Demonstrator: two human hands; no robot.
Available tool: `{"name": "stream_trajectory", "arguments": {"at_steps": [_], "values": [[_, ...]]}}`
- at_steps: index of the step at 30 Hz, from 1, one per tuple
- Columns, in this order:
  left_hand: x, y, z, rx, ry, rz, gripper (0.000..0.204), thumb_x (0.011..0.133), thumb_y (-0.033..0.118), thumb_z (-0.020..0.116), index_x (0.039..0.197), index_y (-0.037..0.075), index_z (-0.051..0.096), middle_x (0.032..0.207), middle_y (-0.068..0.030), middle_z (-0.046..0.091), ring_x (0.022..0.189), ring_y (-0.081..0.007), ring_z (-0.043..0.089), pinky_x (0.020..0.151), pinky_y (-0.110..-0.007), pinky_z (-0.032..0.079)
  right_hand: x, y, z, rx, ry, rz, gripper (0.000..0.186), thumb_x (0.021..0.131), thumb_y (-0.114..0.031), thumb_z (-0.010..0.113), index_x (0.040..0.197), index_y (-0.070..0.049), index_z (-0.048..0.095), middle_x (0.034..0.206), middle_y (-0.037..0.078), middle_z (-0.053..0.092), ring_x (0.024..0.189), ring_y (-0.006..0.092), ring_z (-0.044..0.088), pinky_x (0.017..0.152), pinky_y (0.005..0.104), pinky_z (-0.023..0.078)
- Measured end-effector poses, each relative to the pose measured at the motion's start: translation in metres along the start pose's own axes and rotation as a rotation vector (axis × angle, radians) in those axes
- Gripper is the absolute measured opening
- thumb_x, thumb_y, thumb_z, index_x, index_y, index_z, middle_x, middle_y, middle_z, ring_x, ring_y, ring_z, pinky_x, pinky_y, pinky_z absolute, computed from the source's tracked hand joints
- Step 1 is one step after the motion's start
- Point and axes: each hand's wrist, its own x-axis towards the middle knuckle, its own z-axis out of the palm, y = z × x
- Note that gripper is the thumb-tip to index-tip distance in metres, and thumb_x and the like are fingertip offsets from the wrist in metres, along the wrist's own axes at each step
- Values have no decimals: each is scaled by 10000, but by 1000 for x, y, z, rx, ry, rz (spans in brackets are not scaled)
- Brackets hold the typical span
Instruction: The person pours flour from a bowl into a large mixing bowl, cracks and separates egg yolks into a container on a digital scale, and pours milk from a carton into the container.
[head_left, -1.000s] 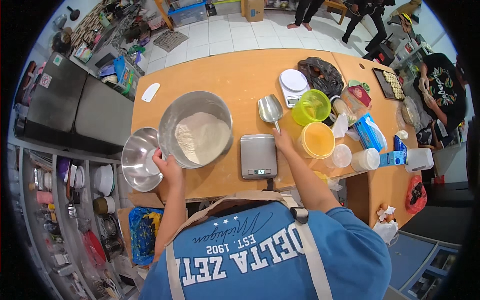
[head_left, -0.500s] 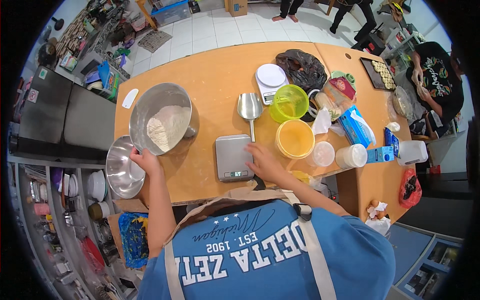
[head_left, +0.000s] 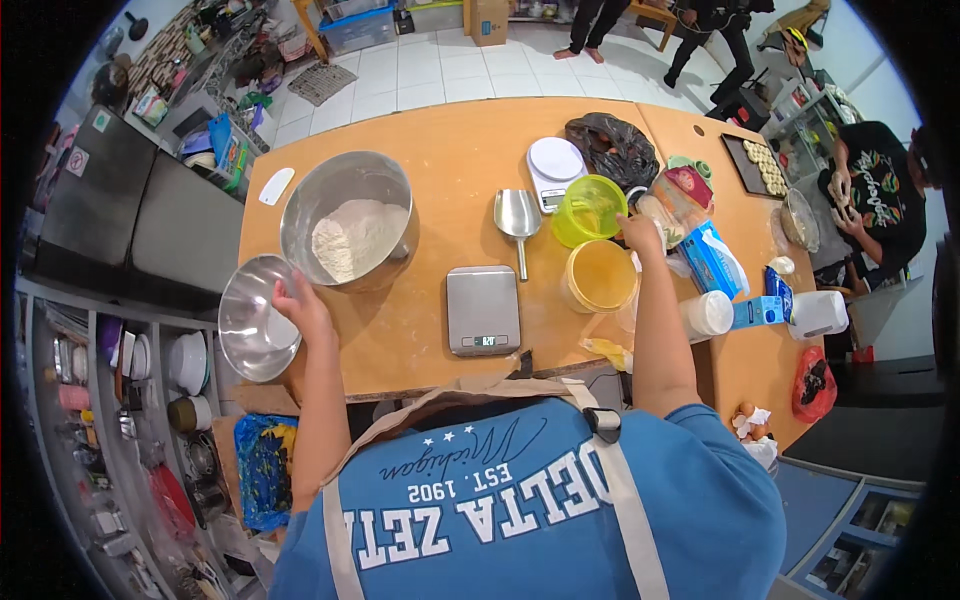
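Observation:
My left hand (head_left: 303, 308) is closed at the right rim of a shallow steel bowl (head_left: 240, 315) at the table's left edge. Just beyond it stands a deep steel mixing bowl (head_left: 298, 200) holding a mound of pale flour (head_left: 362, 235). On the right, my right hand (head_left: 642, 234) has its fingers closed at the right rim of a translucent green tub (head_left: 577, 232). A yellow tub (head_left: 600, 280) sits just nearer to me. Between my arms lies a flat steel kitchen scale (head_left: 483, 305) with nothing on it. A metal scoop (head_left: 517, 218) rests beyond that scale.
A white scale (head_left: 557, 163) and a black plastic bag (head_left: 612, 148) lie behind the green tub. Packages, a blue box (head_left: 712, 262) and a white jar (head_left: 708, 314) crowd the right. Another person (head_left: 872, 190) works beside a tray of dough pieces (head_left: 757, 165).
My right hand has gone from beside the steel scale to the green tub's rim. My left hand has shifted from the mixing bowl's near rim to the shallow bowl. The view has moved slightly.

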Motion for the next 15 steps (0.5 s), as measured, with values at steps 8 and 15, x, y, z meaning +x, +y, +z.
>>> {"name": "stream_trajectory", "arguments": {"at_steps": [8, 15], "values": [[-48, -39, -101, -26, -84, 153, 505, 988, 267, 528, 1346, -26, 325, 1394, -180, 329, 1317, -296, 292, 1100, -403, 237, -14, -34, -11, 623, -58, -93, 220, 906, -231, 612, 892, -22, 547, 682, 97, 636, 568, 150, 633, 497, 259, 499], [-82, -52, -142, 16, -75, 107, 480, 989, 247, 526, 1345, -18, 343, 1396, -177, 357, 1321, -272, 311, 1102, -391, 239, -120, -119, -30, 905, -255, -252, 289, 910, -310, 648, 936, -51, 523, 708, 76, 624, 570, 140, 636, 540, 234, 522]]}}
